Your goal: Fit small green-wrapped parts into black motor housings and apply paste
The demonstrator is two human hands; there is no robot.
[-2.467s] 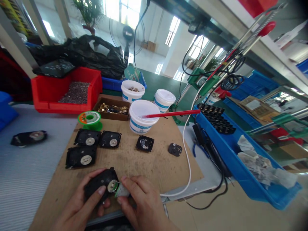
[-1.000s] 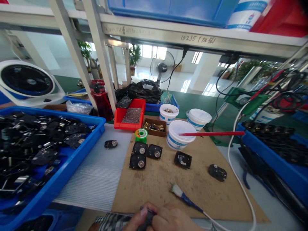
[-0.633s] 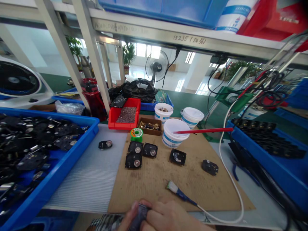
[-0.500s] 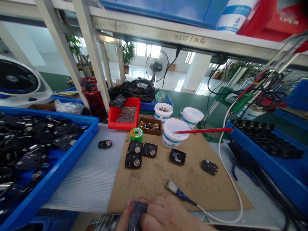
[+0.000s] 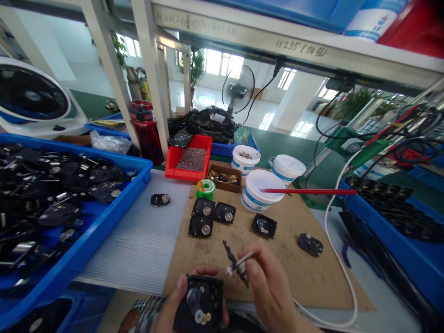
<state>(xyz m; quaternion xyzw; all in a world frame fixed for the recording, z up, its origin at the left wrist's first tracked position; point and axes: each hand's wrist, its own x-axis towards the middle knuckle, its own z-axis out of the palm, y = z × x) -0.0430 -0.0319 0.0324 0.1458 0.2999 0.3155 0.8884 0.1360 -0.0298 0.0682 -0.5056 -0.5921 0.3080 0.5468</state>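
My left hand (image 5: 175,303) grips a black square mechanism (image 5: 200,303) at the bottom edge, its open face with small gears and a brass part turned up. Just right of it, my right hand (image 5: 272,289) pinches a thin corded tool (image 5: 236,263). The tool's dark tip points up and left above the brown board (image 5: 277,273), a little above the mechanism. A white cable (image 5: 338,300) runs from this hand off to the right. Three similar black mechanisms (image 5: 208,218) lie grouped on the board further back.
Two more mechanisms (image 5: 264,225) (image 5: 310,244) lie on the board and one (image 5: 160,199) on the grey mat. White tubs (image 5: 260,194), one with a red stick (image 5: 308,191) across it, a green solder spool (image 5: 206,187) and a red bin (image 5: 180,172) stand behind. Blue trays (image 5: 104,226) (image 5: 409,249) of black parts flank the board.
My right hand has picked the corded tool up from the board. My left hand has brought the mechanism up into view, face up. Earlier both hands were clasped on it at the edge.
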